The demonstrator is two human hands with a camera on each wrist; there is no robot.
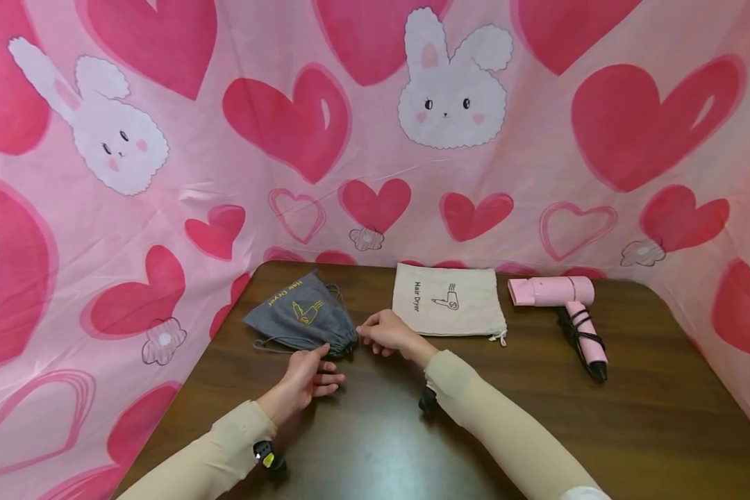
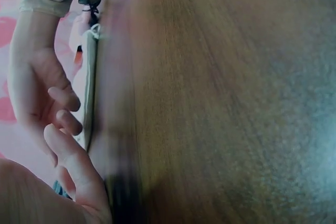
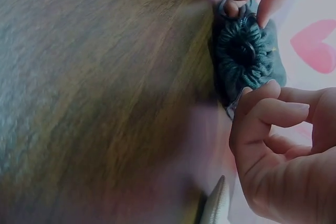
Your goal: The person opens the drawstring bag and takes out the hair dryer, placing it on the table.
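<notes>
A dark grey drawstring bag (image 1: 303,316) with yellow "Hair Dryer" print lies at the back left of the table, its mouth gathered tight toward me. My left hand (image 1: 303,382) pinches the left side of the gathered mouth between thumb and finger, its other fingers loosely spread. On the opposite side, my right hand (image 1: 390,333) has curled fingers and pinches the cord at the mouth's edge. The right wrist view shows the puckered mouth (image 3: 242,51) end-on between both hands. What the bag contains is hidden.
A flat cream drawstring bag (image 1: 446,305) with a hair dryer drawing lies right of the grey one. Farther right is a pink hair dryer (image 1: 553,292), its black cord (image 1: 578,330) wound round the handle. A pink heart-and-rabbit cloth (image 1: 375,160) hangs behind the brown table (image 1: 375,430).
</notes>
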